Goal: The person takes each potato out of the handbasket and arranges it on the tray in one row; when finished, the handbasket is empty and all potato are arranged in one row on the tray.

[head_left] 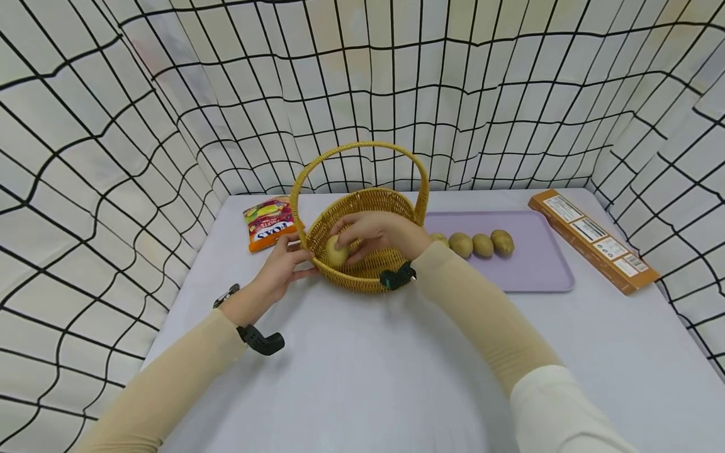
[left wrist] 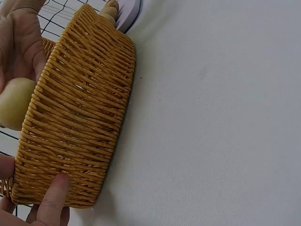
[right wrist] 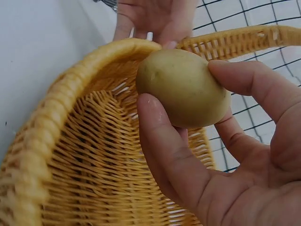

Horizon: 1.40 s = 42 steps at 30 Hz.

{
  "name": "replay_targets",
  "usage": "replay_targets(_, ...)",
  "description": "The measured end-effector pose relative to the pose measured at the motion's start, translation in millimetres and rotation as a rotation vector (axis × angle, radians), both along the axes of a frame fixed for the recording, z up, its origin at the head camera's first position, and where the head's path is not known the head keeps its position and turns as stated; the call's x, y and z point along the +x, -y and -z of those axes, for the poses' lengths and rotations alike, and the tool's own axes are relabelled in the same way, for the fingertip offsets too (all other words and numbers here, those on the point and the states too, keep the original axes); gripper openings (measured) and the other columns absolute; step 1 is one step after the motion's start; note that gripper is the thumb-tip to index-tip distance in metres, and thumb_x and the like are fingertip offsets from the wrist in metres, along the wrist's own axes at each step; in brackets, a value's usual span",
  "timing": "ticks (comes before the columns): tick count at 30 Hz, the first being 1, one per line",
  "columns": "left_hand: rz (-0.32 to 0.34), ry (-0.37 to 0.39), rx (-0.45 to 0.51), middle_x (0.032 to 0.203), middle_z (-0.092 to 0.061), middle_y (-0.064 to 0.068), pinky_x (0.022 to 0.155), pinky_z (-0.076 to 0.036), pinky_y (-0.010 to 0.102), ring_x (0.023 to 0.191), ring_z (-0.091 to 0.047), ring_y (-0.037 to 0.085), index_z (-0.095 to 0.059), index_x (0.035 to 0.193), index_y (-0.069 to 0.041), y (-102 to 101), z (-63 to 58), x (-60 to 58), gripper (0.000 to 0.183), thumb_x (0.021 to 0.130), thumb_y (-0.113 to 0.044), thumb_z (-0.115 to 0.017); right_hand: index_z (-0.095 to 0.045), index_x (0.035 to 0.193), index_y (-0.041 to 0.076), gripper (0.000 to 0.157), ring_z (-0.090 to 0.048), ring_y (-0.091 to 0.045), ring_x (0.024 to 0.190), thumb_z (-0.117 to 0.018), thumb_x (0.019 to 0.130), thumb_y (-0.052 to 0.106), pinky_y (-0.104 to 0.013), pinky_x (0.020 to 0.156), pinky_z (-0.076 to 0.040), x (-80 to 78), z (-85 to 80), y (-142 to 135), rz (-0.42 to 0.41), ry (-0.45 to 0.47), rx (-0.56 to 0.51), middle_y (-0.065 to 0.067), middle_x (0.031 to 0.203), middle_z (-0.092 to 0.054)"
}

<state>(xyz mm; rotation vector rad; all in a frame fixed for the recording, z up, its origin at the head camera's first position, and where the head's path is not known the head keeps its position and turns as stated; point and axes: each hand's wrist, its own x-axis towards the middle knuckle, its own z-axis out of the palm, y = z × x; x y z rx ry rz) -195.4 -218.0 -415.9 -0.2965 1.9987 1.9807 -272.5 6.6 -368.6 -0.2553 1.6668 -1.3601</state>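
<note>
A yellow wicker basket (head_left: pixel 374 202) with a tall arched handle stands in the middle of the table. My right hand (head_left: pixel 381 231) reaches inside it and pinches a potato (head_left: pixel 337 252) between thumb and fingers. Seen from the right wrist, that potato (right wrist: pixel 181 89) is smooth and pale, held near the rim over the woven interior. My left hand (head_left: pixel 279 267) grips the basket's left end at the base of the handle. In the left wrist view, one of its fingers lies against the outer weave (left wrist: pixel 77 127) while the others reach around the end.
Several potatoes (head_left: pixel 483 245) lie in a row on a purple tray (head_left: pixel 529 277) to the right, partly hidden by the right arm. Left of the basket is a red and orange snack bag (head_left: pixel 269 221). An orange-brown box (head_left: pixel 595 242) lies at the far right. Black netting (head_left: pixel 374 94) surrounds the table.
</note>
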Motion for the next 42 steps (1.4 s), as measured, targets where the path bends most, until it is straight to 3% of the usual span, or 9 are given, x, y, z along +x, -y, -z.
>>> replay_targets(5, -0.009, 0.006, 0.003, 0.16, -0.026, 0.019, 0.108, -0.053, 0.048, 0.143, -0.042, 0.037, -0.018, 0.158, -0.011, 0.3, -1.2, -0.4, 0.065, 0.103, -0.005, -0.052, -0.051, 0.134, 0.007, 0.043, -0.067, -0.035, 0.103, -0.069, 0.095, 0.003, -0.055, 0.111, -0.051, 4.4, -14.1, -12.6, 0.0, -0.014, -0.015, -0.019, 0.133, -0.052)
replay_targets(12, -0.001, 0.008, -0.011, 0.161, -0.025, 0.02, 0.109, -0.052, 0.047, 0.141, -0.043, 0.035, -0.017, 0.159, -0.011, 0.5, -0.2, -0.6, 0.066, 0.103, -0.007, -0.053, -0.052, 0.132, 0.009, 0.041, -0.068, -0.034, 0.103, -0.069, 0.096, 0.005, -0.044, 0.097, -0.062, 13.3, -32.2, -29.0, -0.031, -0.071, 0.008, -0.018, 0.133, -0.053)
replay_targets(19, -0.002, 0.012, -0.002, 0.161, -0.026, 0.019, 0.108, -0.053, 0.046, 0.14, -0.044, 0.035, -0.018, 0.158, -0.012, -1.7, -0.9, -0.6, 0.065, 0.103, -0.006, -0.053, -0.049, 0.133, 0.008, 0.041, -0.068, -0.033, 0.104, -0.066, 0.096, 0.004, -0.051, 0.107, -0.055, 21.9, -45.9, -49.6, -0.059, -0.112, 0.017, -0.018, 0.137, -0.051)
replay_targets(26, -0.004, 0.018, 0.006, 0.162, -0.024, 0.019, 0.112, -0.049, 0.049, 0.146, -0.04, 0.037, -0.016, 0.159, -0.012, -1.8, -2.8, 0.3, 0.065, 0.104, -0.006, -0.051, -0.047, 0.134, 0.01, 0.043, -0.068, -0.031, 0.102, -0.067, 0.096, 0.008, -0.039, 0.094, -0.063, 21.1, -49.4, -69.3, -0.052, -0.124, 0.071, -0.019, 0.137, -0.05)
replay_targets(33, 0.0, 0.024, 0.009, 0.164, -0.022, 0.019, 0.113, -0.048, 0.049, 0.146, -0.039, 0.037, -0.014, 0.16, -0.012, -2.3, -3.5, 0.5, 0.067, 0.104, -0.005, -0.05, -0.046, 0.135, 0.011, 0.043, -0.068, -0.028, 0.097, -0.067, 0.097, 0.008, -0.041, 0.097, -0.062, 22.6, -49.0, -89.6, -0.042, -0.142, 0.124, -0.018, 0.134, -0.05)
replay_targets(39, -0.002, 0.025, -0.012, 0.163, -0.023, 0.019, 0.113, -0.049, 0.048, 0.144, -0.041, 0.037, -0.015, 0.159, -0.012, -1.6, -3.4, -1.7, 0.067, 0.104, -0.005, -0.051, -0.046, 0.133, 0.011, 0.041, -0.067, -0.023, 0.085, -0.065, 0.097, 0.008, -0.036, 0.09, -0.063, 24.5, -48.6, -112.2, -0.02, -0.136, 0.141, -0.014, 0.118, -0.056)
replay_targets(42, -0.006, 0.022, -0.016, 0.163, -0.024, 0.019, 0.113, -0.049, 0.049, 0.144, -0.041, 0.038, -0.015, 0.159, -0.013, -1.0, -3.3, 0.2, 0.066, 0.104, -0.006, -0.051, -0.045, 0.134, 0.01, 0.042, -0.067, -0.023, 0.084, -0.065, 0.097, 0.006, -0.037, 0.09, -0.063, 24.4, -46.6, -123.8, 0.001, -0.121, 0.148, -0.014, 0.118, -0.055)
